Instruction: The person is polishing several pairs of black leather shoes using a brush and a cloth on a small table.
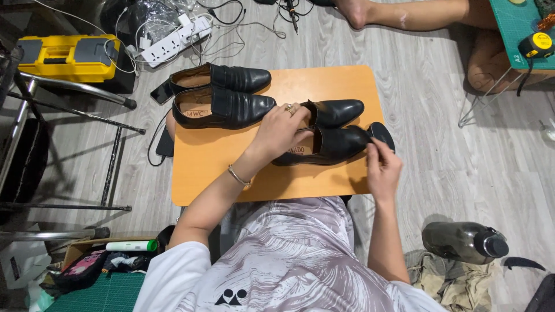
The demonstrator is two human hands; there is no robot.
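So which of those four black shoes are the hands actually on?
The nearest black shoe, closest to the person on the orange board. The left hand holds its opening; the right hand pinches a dark pad at its toe.

Take the orange counter (231,167) as your landmark. Beyond its far left corner you have a white power strip (176,39) and a yellow toolbox (66,56). Off its near right corner, a dark water bottle (462,242) lies on the floor beside crumpled cloth (448,280).

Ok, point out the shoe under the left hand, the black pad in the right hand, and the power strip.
near black shoe (341,143), head view, toe upper.
black pad (384,134), head view, its face.
white power strip (173,41), head view, socket face.
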